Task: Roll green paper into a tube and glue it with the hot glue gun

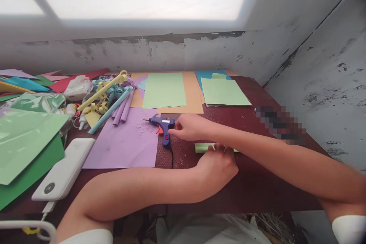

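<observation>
A blue hot glue gun point(165, 125) with an orange trigger lies with its nozzle to the left, partly over the purple paper sheet point(126, 145). At its rear end my right hand point(190, 127) is closed, thumb and fingers pinched together; a glue stick there, if any, is hidden. Below my right wrist, my left hand point(219, 164) has its fingers bent down onto a folded light green paper strip point(201, 148). That strip lies flat on the dark red table point(183, 158), its middle covered by the fingers.
Rolled paper tubes and curled strips point(110, 95) are heaped at back left. Green sheets point(164, 89) lie on orange paper, with another green stack point(225, 92) to their right. A white power bank point(64, 169) is at left. The gun's black cord point(172, 156) runs toward the front.
</observation>
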`<state>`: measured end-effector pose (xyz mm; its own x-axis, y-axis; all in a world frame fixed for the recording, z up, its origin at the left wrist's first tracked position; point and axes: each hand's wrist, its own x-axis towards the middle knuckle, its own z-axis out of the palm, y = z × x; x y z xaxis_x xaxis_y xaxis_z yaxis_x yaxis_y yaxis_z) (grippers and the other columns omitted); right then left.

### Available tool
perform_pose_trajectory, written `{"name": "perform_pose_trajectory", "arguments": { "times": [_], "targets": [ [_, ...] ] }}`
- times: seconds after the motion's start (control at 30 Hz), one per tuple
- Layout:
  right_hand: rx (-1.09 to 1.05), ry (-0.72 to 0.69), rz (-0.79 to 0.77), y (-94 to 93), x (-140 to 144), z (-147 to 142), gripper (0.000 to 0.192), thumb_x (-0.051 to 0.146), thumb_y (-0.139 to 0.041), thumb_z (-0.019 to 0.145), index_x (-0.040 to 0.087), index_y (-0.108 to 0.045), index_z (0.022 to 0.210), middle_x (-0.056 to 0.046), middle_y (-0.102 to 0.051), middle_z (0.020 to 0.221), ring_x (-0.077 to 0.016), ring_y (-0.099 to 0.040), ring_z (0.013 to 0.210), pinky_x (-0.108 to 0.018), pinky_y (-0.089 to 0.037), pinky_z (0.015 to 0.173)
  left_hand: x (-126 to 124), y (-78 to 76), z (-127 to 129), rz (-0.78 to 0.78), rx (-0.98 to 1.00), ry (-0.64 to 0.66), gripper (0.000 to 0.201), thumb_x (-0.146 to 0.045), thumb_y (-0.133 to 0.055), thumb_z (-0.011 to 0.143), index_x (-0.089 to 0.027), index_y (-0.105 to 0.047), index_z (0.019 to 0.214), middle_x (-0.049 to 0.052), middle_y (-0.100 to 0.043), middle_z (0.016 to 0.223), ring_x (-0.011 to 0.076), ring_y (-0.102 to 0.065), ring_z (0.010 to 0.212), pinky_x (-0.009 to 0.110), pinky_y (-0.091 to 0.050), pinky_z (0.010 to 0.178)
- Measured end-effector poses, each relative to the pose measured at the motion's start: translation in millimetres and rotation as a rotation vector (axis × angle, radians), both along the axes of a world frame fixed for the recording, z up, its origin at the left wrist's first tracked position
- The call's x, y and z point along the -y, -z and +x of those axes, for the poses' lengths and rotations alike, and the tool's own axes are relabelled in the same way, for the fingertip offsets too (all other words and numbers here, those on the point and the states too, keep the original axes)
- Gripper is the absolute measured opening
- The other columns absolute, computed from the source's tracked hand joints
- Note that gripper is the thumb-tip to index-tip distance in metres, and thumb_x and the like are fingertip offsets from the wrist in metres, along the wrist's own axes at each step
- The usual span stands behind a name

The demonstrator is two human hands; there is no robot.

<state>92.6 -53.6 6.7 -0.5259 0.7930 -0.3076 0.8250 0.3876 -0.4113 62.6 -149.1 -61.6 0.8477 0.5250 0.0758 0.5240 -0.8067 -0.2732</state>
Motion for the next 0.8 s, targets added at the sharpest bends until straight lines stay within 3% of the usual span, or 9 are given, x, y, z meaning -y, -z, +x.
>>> {"name": "perform_pose_trajectory", "arguments": {
  "times": [0.13, 0.27, 0.37, 0.57, 0.8],
  "targets": [
    [0.024, 0.031, -0.128, 6.9, -7.5, -32.8, 0.047, 0.056, -0.058, 0.091, 0.018, -0.067, 0.066, -0.008, -0.071, 0.065, -0.0194, -0.065, 0.062, -0.029, -0.042, 0.057, -5.1, 0.6, -1.4, -0.104, 0.022, 0.059, 0.028, -0.002, -0.056, 0.089, -0.007, -0.076, 0.108, 0.018, -0.075, 0.110, 0.0267, -0.071, 0.099, 0.035, -0.059, 0.075],
    [0.062, 0.091, -0.060, 19.4, -7.4, -46.7, 0.042, 0.057, -0.068, 0.083, 0.018, -0.069, 0.067, -0.009, -0.073, 0.065, -0.0233, -0.071, 0.069, -0.030, -0.048, 0.062, -6.5, 3.6, -0.8, -0.139, 0.046, 0.071, 0.029, -0.004, -0.056, 0.093, -0.009, -0.076, 0.114, 0.020, -0.074, 0.123, 0.0287, -0.071, 0.110, 0.039, -0.060, 0.084],
    [0.018, 0.127, -0.039, 25.8, -6.2, -46.3, 0.031, 0.045, -0.072, 0.077, 0.018, -0.067, 0.063, -0.010, -0.073, 0.065, -0.0233, -0.072, 0.069, -0.029, -0.050, 0.062, -4.0, 4.6, -0.7, -0.143, 0.064, 0.054, 0.031, -0.003, -0.055, 0.094, -0.010, -0.075, 0.115, 0.020, -0.073, 0.126, 0.0268, -0.072, 0.107, 0.039, -0.060, 0.083],
    [-0.258, 0.259, -0.240, 23.9, -6.3, -29.7, 0.030, 0.037, -0.071, 0.076, 0.019, -0.058, 0.056, -0.005, -0.065, 0.053, -0.0172, -0.065, 0.053, -0.026, -0.048, 0.052, 0.3, -7.5, -5.0, -0.155, 0.011, 0.057, 0.026, -0.003, -0.059, 0.091, -0.008, -0.076, 0.110, 0.019, -0.075, 0.114, 0.0263, -0.073, 0.100, 0.034, -0.058, 0.075],
    [-0.377, 0.276, -0.282, 27.4, -6.9, -24.2, 0.026, 0.036, -0.071, 0.074, 0.018, -0.060, 0.059, 0.002, -0.055, 0.048, -0.0108, -0.050, 0.048, -0.024, -0.034, 0.046, 2.9, -10.9, -7.0, -0.135, -0.029, 0.074, 0.023, -0.006, -0.060, 0.092, -0.008, -0.076, 0.108, 0.016, -0.075, 0.103, 0.0247, -0.072, 0.091, 0.033, -0.055, 0.069]
  ]
}}
